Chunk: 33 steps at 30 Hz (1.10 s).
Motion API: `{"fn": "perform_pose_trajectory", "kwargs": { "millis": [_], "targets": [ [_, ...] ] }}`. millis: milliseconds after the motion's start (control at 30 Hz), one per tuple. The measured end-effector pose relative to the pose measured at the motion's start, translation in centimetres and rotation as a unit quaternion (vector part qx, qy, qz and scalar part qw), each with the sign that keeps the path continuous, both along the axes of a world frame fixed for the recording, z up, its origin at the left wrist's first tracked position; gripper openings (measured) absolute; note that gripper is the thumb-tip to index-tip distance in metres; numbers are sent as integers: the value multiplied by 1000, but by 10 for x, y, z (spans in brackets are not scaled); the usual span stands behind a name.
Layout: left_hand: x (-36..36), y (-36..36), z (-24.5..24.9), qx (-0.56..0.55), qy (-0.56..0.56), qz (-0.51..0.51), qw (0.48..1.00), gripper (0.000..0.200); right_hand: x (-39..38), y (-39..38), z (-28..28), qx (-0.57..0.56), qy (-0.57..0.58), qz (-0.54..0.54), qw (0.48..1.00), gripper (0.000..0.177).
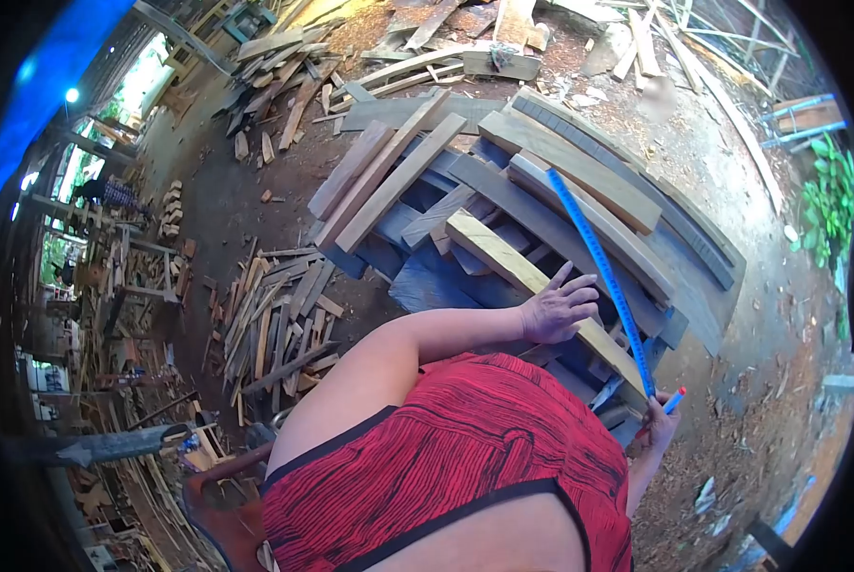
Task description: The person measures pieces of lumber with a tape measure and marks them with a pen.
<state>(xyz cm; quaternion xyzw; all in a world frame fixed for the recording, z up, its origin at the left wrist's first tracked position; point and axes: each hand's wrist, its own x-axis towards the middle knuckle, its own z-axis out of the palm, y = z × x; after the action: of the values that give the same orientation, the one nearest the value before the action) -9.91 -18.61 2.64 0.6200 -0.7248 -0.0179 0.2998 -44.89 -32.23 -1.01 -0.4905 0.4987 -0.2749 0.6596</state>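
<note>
My left hand (559,307) is open, its fingers spread over a pale squared wooden beam (503,254) on the stack of timber. At the right, near the beam's lower end, my right hand (654,431) is closed on the near end of a blue measuring tape (599,257). The same hand grips a blue marker (675,401) with a red tip. From there the tape runs straight up across the stack, passing to the right of my left hand. Its far end overlaps a grey-brown beam (579,225).
More planks (403,181) lie crosswise on the stack's left side. A heap of thin offcuts (284,310) spreads over the ground at left, and scrap boards (274,71) lie behind. Leafy greenery (827,202) stands at the far right, beside chip-strewn ground.
</note>
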Motion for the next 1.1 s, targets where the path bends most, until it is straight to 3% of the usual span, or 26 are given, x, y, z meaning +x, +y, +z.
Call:
{"fn": "perform_pose_trajectory", "kwargs": {
  "millis": [200, 267, 333, 400, 500, 700, 867, 967, 1033, 1067, 1100],
  "targets": [
    [32, 8, 5, -31, 6, 84, 996, 52, -20, 9, -7, 30, -44, -72, 996, 10],
    [56, 24, 6, -11, 5, 209, 978, 54, -19, 14, 1, 47, -55, -88, 993, 11],
    [78, 42, 12, 66, -32, 270, 960, 55, -17, 17, 7, 54, -53, -92, 993, 11],
    [95, 54, 5, 115, -54, 272, 954, 62, -12, 16, 5, 63, -50, -85, 993, 11],
    [102, 61, 2, 215, -100, 130, 963, 73, 1, 14, -5, 78, -81, -74, 991, 11],
    [99, 38, -7, 271, -136, 69, 950, 58, 40, 17, -1, 66, -105, -60, 990, 18],
    [103, 58, -1, 175, -57, 89, 979, 56, 60, 15, 16, 76, -202, -47, 975, 22],
    [114, 83, 24, 156, -48, 125, 979, 55, 77, 21, 57, 51, -268, -23, 962, 16],
    [127, 104, 31, 99, 0, 222, 970, 56, 105, 31, 98, 17, -350, 10, 936, 11],
    [135, 115, 36, 95, 2, 223, 970, 56, 114, 29, 107, 13, -349, 13, 937, 11],
    [145, 127, 41, 98, 13, 292, 951, 56, 122, 28, 115, 5, -362, 48, 931, 11]
  ]
}}
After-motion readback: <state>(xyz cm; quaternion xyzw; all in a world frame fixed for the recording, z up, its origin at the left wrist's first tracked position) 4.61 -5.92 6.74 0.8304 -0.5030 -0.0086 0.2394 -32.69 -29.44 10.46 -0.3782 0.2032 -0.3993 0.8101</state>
